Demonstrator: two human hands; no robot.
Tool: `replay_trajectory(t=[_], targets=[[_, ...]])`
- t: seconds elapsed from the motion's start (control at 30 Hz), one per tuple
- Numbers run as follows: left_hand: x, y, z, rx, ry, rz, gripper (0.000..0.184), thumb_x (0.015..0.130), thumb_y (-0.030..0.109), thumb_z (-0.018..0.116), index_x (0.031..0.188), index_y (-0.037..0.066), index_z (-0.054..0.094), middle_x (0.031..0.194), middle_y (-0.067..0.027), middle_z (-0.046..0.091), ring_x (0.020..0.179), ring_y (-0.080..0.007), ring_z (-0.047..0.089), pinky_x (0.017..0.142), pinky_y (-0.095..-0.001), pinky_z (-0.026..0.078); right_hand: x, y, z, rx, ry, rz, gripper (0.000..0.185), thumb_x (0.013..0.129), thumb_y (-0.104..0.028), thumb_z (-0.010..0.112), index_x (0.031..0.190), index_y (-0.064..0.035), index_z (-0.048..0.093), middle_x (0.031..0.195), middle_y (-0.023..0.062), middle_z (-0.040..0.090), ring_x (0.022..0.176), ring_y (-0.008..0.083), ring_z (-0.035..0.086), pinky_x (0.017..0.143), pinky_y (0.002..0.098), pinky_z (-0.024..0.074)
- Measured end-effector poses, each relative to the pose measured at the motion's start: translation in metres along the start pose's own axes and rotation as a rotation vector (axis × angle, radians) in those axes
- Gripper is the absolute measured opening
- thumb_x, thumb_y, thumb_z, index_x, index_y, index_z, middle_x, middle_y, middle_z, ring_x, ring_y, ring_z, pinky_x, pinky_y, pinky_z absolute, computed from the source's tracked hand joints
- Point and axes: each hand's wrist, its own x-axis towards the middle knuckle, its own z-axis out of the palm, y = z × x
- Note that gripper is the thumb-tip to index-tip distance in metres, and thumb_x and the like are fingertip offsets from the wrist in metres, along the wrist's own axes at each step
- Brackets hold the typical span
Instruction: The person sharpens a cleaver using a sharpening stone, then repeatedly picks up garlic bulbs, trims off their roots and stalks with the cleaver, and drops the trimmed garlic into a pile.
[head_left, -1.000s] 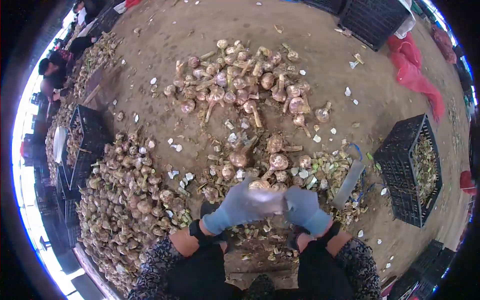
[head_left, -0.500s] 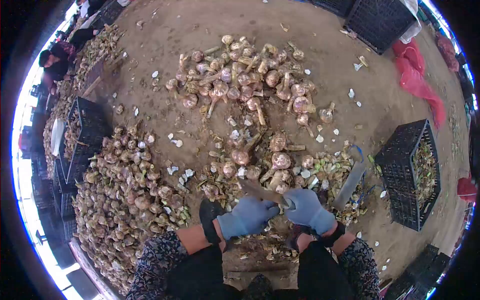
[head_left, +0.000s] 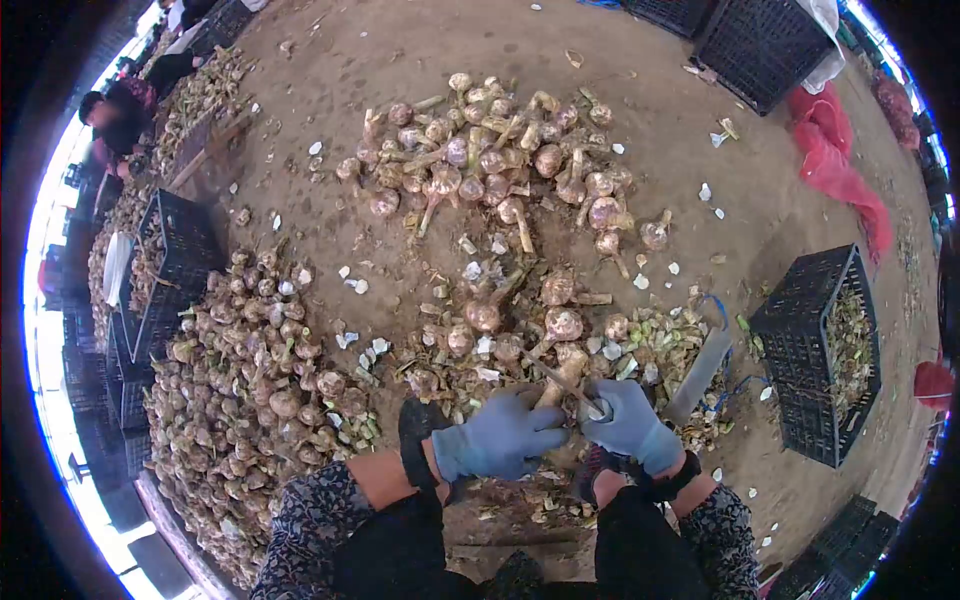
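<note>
Both of my hands wear light blue-grey gloves. My right hand is closed around the handle of a knife, whose blade points up and left. Just left of it, my left hand has bent fingers at the stem of a garlic bulb, beside the blade; the fingertips are partly hidden. Several garlic bulbs with stems lie heaped on the ground ahead. A large pile of bulbs with short stems is at the left. Cut stems and peel lie around the hands.
A black crate with scraps stands at the right, near a long flat blade-like piece and blue cord. Another black crate is at the left. Red netting and a crate lie upper right. A person is far left.
The knife has swung to a steeper angle than half a second ago. My left hand has moved slightly right, to the garlic stem. The view has shifted slightly.
</note>
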Motion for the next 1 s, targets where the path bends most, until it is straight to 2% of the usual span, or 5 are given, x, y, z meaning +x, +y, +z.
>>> replay_trajectory(t=[0.17, 0.37, 0.47, 0.77, 1.0], targets=[[-0.013, 0.001, -0.028, 0.109, 0.125, 0.194, 0.040, 0.063, 0.024, 0.062, 0.103, 0.019, 0.058, 0.102, -0.0047, 0.055, 0.090, -0.0296, 0.058, 0.079, -0.0442, 0.045, -0.004, 0.087, 0.011, -0.621, -0.248, 0.340, 0.024, 0.065, -0.020, 0.065, 0.079, -0.0023, 0.057, 0.065, 0.0166, 0.055, 0.061, 0.0334, 0.058, 0.056, 0.0382, 0.0445], [-0.168, -0.092, -0.143, 0.800, 0.748, -0.801, 0.039, 0.068, 0.016, 0.070, 0.104, 0.008, 0.058, 0.102, -0.0139, 0.062, 0.088, -0.0329, 0.061, 0.074, -0.0405, 0.050, -0.032, 0.118, -0.006, 0.164, 0.271, 0.259, 0.018, 0.065, -0.013, 0.067, 0.076, -0.0025, 0.057, 0.063, 0.0070, 0.057, 0.055, 0.0163, 0.053, 0.053, 0.0306, 0.0446], [-0.263, -0.105, -0.180, 0.854, 0.258, -1.702, 0.054, 0.076, 0.030, 0.066, 0.124, 0.009, 0.051, 0.110, -0.0150, 0.061, 0.104, -0.0340, 0.057, 0.087, -0.0412, 0.047, -0.024, 0.111, -0.011, 0.309, 0.278, 0.267, 0.018, 0.063, -0.007, 0.068, 0.075, -0.0026, 0.056, 0.062, 0.0040, 0.056, 0.057, 0.0089, 0.052, 0.053, 0.0283, 0.0441], [-0.072, -0.129, -0.046, 0.510, 0.078, -0.607, 0.053, 0.072, 0.031, 0.068, 0.120, 0.013, 0.054, 0.116, -0.0140, 0.056, 0.100, -0.0322, 0.059, 0.084, -0.0400, 0.050, -0.022, 0.119, 0.018, 0.095, 0.255, 0.194, 0.037, 0.060, -0.024, 0.071, 0.082, 0.0019, 0.058, 0.063, 0.0126, 0.056, 0.053, 0.0190, 0.054, 0.053, 0.0323, 0.0439], [0.028, -0.145, 0.025, 0.275, -0.072, -0.973, 0.066, 0.075, 0.041, 0.065, 0.129, 0.011, 0.042, 0.118, -0.0187, 0.055, 0.102, -0.0356, 0.056, 0.085, -0.0438, 0.047, -0.017, 0.070, 0.016, 0.171, 0.243, 0.235, 0.025, 0.063, -0.013, 0.072, 0.077, -0.0013, 0.055, 0.062, 0.0046, 0.056, 0.055, 0.0123, 0.053, 0.051, 0.0288, 0.0436]])
